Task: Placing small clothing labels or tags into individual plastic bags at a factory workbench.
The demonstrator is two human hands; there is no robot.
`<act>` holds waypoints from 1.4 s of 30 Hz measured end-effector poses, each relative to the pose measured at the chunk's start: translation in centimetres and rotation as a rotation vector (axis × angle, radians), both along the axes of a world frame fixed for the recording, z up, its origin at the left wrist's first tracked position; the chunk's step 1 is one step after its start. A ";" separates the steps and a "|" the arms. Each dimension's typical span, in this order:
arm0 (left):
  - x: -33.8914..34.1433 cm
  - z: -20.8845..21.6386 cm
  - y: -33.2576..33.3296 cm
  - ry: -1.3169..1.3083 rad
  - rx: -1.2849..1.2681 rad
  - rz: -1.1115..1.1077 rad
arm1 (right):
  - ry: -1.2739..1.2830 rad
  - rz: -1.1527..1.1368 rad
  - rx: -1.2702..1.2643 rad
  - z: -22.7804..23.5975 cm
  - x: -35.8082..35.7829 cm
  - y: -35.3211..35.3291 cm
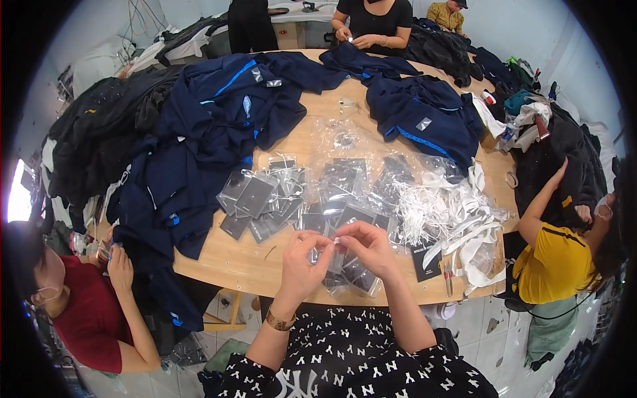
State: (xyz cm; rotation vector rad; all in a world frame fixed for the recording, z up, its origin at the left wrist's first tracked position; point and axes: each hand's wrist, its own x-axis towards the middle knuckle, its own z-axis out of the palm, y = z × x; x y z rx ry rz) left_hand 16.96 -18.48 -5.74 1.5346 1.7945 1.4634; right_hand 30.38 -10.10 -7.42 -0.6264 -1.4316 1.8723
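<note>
Above the near edge of the table, my left hand (307, 260) and my right hand (366, 247) meet at the fingertips. Both pinch a small white piece (337, 241), too small to make out fully. Below and beyond them lie several dark hang tags in clear plastic sleeves (338, 182). A looser pile of sleeved dark tags (255, 197) is to the left of my hands. White strings (421, 219) lie heaped to the right, beside white ribbon-like strips (474, 232). A black card (426, 262) rests near my right forearm.
Navy garments (199, 139) cover the table's left side, with another navy garment (424, 119) at the far right. Small snips (448, 275) lie by the front edge. People work left, right and opposite; dark clothing (564, 146) is heaped at right.
</note>
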 end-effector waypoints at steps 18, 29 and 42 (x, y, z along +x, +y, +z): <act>-0.3 0.0 -0.2 -0.003 -0.024 -0.049 | -0.037 0.036 0.016 0.3 0.4 0.0; -0.3 0.0 -0.4 -0.176 -0.075 -0.125 | -0.011 0.049 -0.072 0.3 0.8 -0.1; -0.6 -1.3 0.2 -0.493 -0.058 -0.203 | 0.073 -0.007 -0.124 0.1 0.5 -0.8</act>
